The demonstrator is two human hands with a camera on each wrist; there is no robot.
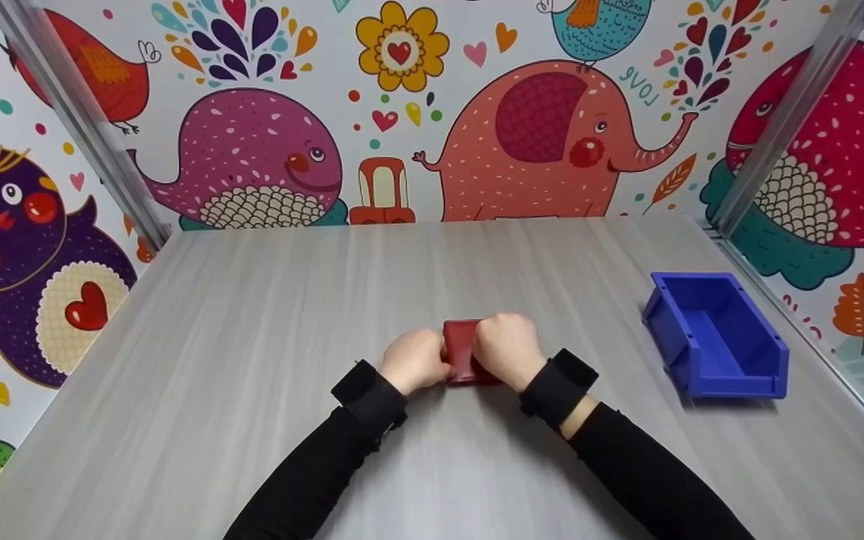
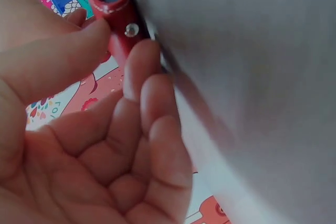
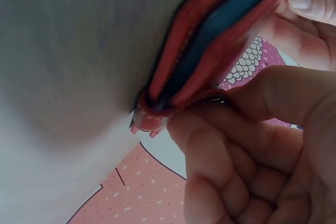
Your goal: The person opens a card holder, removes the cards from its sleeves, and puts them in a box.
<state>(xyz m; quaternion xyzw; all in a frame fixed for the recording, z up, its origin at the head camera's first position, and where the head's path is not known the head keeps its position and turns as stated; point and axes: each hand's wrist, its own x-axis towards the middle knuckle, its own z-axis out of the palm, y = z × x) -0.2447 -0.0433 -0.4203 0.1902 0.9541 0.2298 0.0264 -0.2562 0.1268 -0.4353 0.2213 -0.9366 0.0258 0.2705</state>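
A small dark-red leather wallet (image 1: 460,351) is near the middle of the table, between both hands. My left hand (image 1: 414,361) pinches its left edge with thumb and fingers. In the left wrist view a round metal snap stud (image 2: 132,30) shows on the wallet's side, close to my thumb and fingertips. My right hand (image 1: 508,349) covers the wallet's right part. Seen from the right wrist, that thumb and index finger pinch a short strap (image 3: 210,98) at the wallet's end. The wallet's top edge gapes slightly, showing a dark bluish inside.
A blue plastic bin (image 1: 739,386) stands on the right of the grey wood-grain table (image 1: 267,315). Walls (image 1: 402,127) printed with cartoon animals enclose the table at the back and sides. Metal posts rise at the two back corners.
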